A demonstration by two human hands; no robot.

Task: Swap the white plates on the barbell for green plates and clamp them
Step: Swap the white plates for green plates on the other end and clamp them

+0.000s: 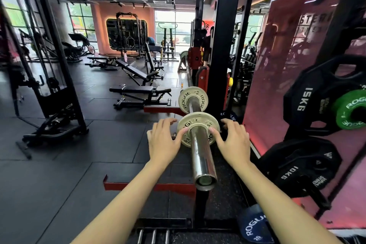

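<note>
A chrome barbell sleeve (201, 156) points toward me from the rack. Two small white ROGUE plates sit on it: a near white plate (195, 122) and a far white plate (185, 99) closer to the rack. My left hand (163, 140) grips the near plate's left edge, thumb on its face. My right hand (232, 140) grips its right edge the same way. A green ROGUE plate (348, 109) hangs on a storage peg at the right, in front of a black 15 kg plate (309, 101). No clamp is in view.
A black 10 kg plate (297, 166) hangs on a lower peg at the right. A blue ROGUE plate (253, 224) sits low by my right forearm. The black rack upright (223, 45) stands behind the bar. Benches (142, 93) and machines fill the floor to the left.
</note>
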